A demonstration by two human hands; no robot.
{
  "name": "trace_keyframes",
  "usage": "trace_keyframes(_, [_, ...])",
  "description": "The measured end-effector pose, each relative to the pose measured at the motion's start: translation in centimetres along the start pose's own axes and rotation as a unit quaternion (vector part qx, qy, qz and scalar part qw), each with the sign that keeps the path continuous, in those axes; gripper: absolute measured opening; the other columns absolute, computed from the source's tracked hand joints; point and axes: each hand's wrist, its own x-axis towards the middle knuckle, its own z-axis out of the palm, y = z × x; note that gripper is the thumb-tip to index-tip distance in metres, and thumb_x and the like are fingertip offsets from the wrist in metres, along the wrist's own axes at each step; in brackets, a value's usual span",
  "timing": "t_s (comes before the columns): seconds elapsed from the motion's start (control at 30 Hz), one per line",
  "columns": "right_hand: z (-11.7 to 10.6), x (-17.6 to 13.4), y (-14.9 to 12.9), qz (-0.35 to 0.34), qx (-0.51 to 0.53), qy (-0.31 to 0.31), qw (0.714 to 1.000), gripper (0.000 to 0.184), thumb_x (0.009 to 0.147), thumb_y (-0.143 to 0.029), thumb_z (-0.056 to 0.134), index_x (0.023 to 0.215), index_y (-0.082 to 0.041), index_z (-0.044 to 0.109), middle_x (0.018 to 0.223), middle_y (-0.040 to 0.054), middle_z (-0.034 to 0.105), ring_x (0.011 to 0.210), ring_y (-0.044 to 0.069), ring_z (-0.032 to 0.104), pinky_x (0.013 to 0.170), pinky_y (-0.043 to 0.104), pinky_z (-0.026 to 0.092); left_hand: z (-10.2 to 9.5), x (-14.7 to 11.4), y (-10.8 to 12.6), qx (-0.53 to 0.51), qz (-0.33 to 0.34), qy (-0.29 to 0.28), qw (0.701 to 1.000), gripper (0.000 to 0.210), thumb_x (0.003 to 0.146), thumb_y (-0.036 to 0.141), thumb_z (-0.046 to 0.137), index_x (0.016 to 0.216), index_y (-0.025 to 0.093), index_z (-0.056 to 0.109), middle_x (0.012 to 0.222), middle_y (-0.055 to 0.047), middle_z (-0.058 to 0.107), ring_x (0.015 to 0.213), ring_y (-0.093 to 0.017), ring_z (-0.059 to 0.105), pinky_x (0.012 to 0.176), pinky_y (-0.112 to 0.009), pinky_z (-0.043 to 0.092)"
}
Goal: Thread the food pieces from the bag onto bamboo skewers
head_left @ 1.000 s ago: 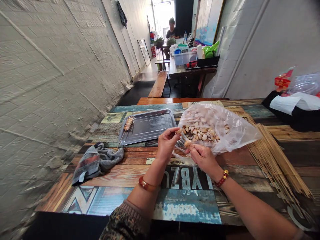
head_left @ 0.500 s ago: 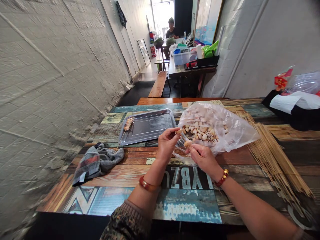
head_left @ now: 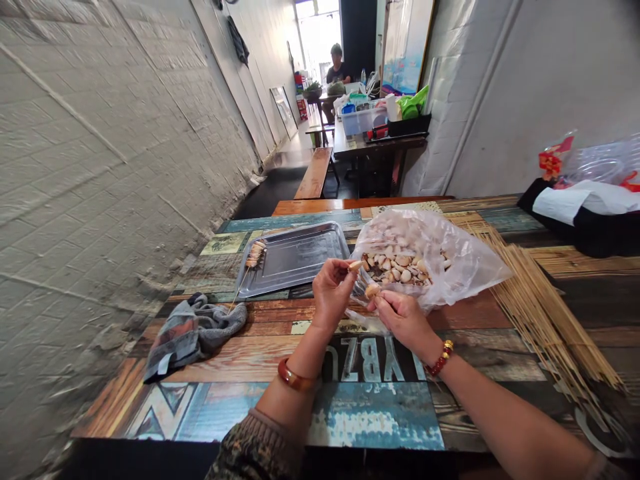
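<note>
My left hand [head_left: 333, 293] is closed, pinching a small pale tan food piece [head_left: 355, 265] between thumb and fingertips. Close beside it, my right hand [head_left: 403, 317] is also closed, on what looks like a thin skewer, mostly hidden by the fingers. A tan food piece [head_left: 372, 291] shows just beyond those fingertips. Right behind both hands lies an opened clear plastic bag [head_left: 465, 267] with many similar pieces [head_left: 400, 267] inside. To the left, a loaded skewer [head_left: 257, 255] rests on a metal tray [head_left: 300, 257], its stick reaching over the near rim.
A grey cloth [head_left: 197, 333] lies left of my hands. Many bamboo skewers [head_left: 545, 313] are spread on the right, near a black container [head_left: 575, 217] with white paper. Beyond the table stand a bench [head_left: 314, 175], another table with boxes [head_left: 365, 120], and a seated person [head_left: 337, 70].
The whole view has shifted slightly. Both hands keep their pinch grips and stay close together; the piece in my left hand now shows more plainly.
</note>
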Motion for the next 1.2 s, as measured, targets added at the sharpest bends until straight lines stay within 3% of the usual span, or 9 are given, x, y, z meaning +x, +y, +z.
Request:
trace_keyframes(0.13, [0.05, -0.05, -0.27, -0.006, -0.03, -0.002, 1.0, 0.032, 0.089, -0.036, 0.044, 0.07, -0.018, 0.062, 0.046, -0.0044, 0.04, 0.043, 0.01, 0.034, 0.041, 0.023, 0.023, 0.18, -0.1, 0.12, 0.004, 0.004, 0.001, 1.0, 0.021, 0.07, 0.027, 0.072, 0.077, 0.019, 0.055, 0.088, -0.005, 0.07, 0.076, -0.014, 0.064, 0.072, -0.027, 0.05])
trace_keyframes(0.3, [-0.06, 0.1, -0.26, -0.003, 0.012, 0.024, 1.0, 0.033, 0.088, -0.04, 0.046, 0.069, -0.019, 0.062, 0.046, -0.0033, 0.043, 0.045, 0.011, 0.039, 0.042, 0.022, 0.027, 0.77, -0.72, 0.06, 0.043, 0.007, -0.034, 0.998, 0.016, 0.071, 0.026, 0.071, 0.075, 0.019, 0.057, 0.089, -0.005, 0.071, 0.079, -0.016, 0.066, 0.074, -0.028, 0.051])
trace_keyframes(0.5, [-0.31, -0.02, -0.42, 0.0, 0.029, 0.018, 0.999, 0.033, 0.088, -0.04, 0.046, 0.07, -0.019, 0.063, 0.045, -0.0043, 0.038, 0.043, 0.011, 0.035, 0.041, 0.022, 0.025, 0.47, -0.17, 0.18, -0.005, -0.019, 0.005, 1.0, 0.024, 0.066, 0.028, 0.075, 0.076, 0.018, 0.056, 0.087, -0.005, 0.071, 0.078, -0.015, 0.066, 0.074, -0.029, 0.052])
trace_keyframes(0.77, [-0.15, -0.13, -0.22, 0.013, 0.014, -0.011, 1.0, 0.029, 0.088, -0.034, 0.044, 0.071, -0.018, 0.062, 0.046, -0.0057, 0.035, 0.041, 0.009, 0.029, 0.04, 0.022, 0.021, 0.52, 0.04, 0.56, -0.052, -0.042, 0.011, 0.998, 0.029, 0.064, 0.029, 0.078, 0.075, 0.017, 0.054, 0.087, -0.005, 0.071, 0.077, -0.015, 0.066, 0.074, -0.029, 0.052])
trace_keyframes(0.97, [-0.05, -0.16, -0.2, 0.019, 0.01, -0.01, 1.0, 0.031, 0.088, -0.034, 0.043, 0.072, -0.018, 0.063, 0.046, -0.0058, 0.035, 0.04, 0.009, 0.029, 0.041, 0.023, 0.023, 0.28, 0.03, 0.41, -0.016, 0.005, -0.008, 1.0, 0.024, 0.069, 0.027, 0.074, 0.076, 0.018, 0.053, 0.089, -0.005, 0.071, 0.082, -0.015, 0.066, 0.075, -0.028, 0.051])
trace_keyframes(1.2, [-0.09, -0.17, -0.72, 0.019, -0.014, -0.005, 1.0, 0.034, 0.088, -0.037, 0.041, 0.071, -0.016, 0.062, 0.046, -0.0055, 0.037, 0.042, 0.01, 0.031, 0.043, 0.023, 0.024, -0.11, -0.01, 0.05, 0.111, 0.095, -0.015, 0.989, 0.013, 0.077, 0.025, 0.066, 0.079, 0.02, 0.054, 0.091, -0.005, 0.069, 0.083, -0.016, 0.066, 0.073, -0.029, 0.054])
